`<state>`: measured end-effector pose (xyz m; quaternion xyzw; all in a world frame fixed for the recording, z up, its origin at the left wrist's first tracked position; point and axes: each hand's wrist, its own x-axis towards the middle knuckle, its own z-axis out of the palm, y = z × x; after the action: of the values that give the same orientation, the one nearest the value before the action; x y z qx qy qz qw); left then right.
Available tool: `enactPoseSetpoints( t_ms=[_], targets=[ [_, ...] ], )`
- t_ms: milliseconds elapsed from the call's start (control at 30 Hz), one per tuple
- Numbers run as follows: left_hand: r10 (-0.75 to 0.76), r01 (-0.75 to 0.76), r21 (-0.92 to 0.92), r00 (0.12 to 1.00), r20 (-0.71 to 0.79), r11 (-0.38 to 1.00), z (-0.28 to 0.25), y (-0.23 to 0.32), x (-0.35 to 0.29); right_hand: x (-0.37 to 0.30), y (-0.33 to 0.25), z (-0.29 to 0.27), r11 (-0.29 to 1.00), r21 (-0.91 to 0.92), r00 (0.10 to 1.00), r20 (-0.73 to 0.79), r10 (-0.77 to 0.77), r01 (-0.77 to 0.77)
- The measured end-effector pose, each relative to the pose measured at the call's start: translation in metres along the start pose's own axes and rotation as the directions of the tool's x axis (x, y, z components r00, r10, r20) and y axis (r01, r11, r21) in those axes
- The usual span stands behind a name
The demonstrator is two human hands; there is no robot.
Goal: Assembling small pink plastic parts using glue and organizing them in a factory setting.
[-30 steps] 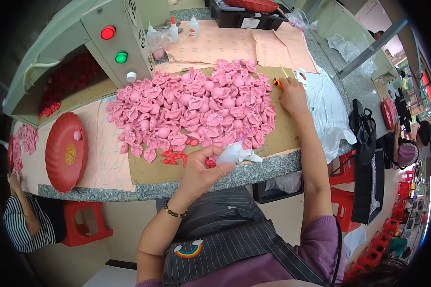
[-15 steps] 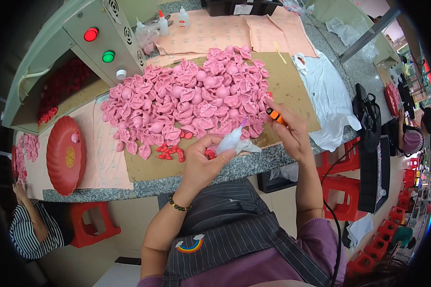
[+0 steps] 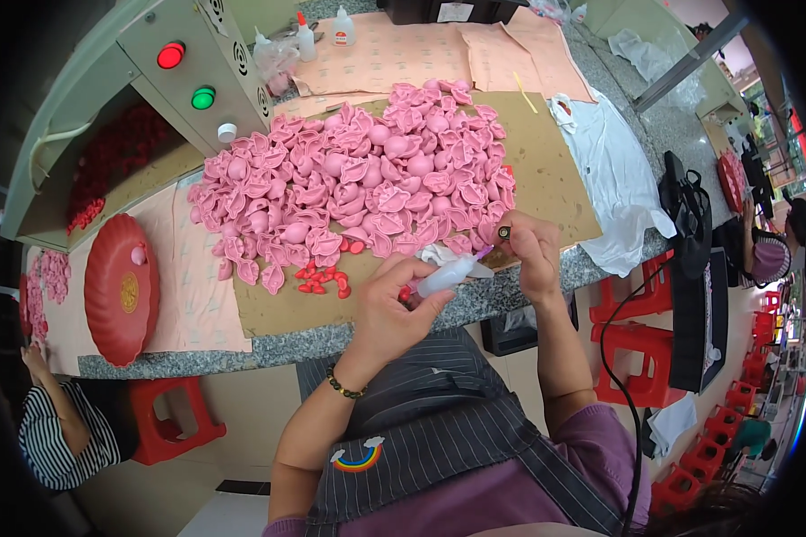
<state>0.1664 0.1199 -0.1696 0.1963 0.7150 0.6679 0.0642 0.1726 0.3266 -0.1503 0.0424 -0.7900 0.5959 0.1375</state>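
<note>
My left hand (image 3: 392, 302) is closed around a small white squeeze bottle (image 3: 445, 276), tilted so its thin purple nozzle points up and right. A red piece (image 3: 407, 294) shows by the fingers of that hand. My right hand (image 3: 537, 255) is closed on an orange lighter (image 3: 504, 233); only its dark round end shows now, close to the nozzle tip. A large heap of pink shell-shaped pieces (image 3: 358, 170) covers the board just beyond both hands. Several small red pieces (image 3: 322, 280) lie left of my left hand. A white cloth (image 3: 439, 254) lies behind the bottle.
A machine (image 3: 175, 80) with red and green lights stands at left, beside a red scalloped tray (image 3: 98, 295). A white garment (image 3: 604, 179) lies at right. Glue bottles (image 3: 343, 29) and a black bin (image 3: 457, 11) stand at the back. A person in stripes (image 3: 63, 430) sits at far left.
My left hand and the bottle have moved right and slightly down, the nozzle leaning further right. The right hand has turned the lighter, hiding its orange body, and sits a little lower.
</note>
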Motion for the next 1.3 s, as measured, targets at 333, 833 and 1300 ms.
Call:
enactPoseSetpoints(
  t_ms=[333, 833, 1300],
  targets=[
    [0.018, -0.018, 0.012, 1.000, -0.021, 1.000, 0.001, 0.000, 0.001, 0.000, 0.000, 0.004, 0.997, -0.048, 0.997, -0.048, -0.065, 0.063],
    [0.041, -0.040, 0.048, 0.999, -0.027, 0.998, 0.002, 0.002, 0.001, -0.001, -0.007, 0.006, 0.989, -0.100, 0.991, -0.073, -0.114, 0.107],
    [0.019, -0.018, 0.048, 0.999, -0.035, 0.999, 0.001, 0.004, 0.001, -0.002, -0.002, 0.007, 0.986, -0.135, 0.990, -0.086, -0.114, 0.102]
  ],
)
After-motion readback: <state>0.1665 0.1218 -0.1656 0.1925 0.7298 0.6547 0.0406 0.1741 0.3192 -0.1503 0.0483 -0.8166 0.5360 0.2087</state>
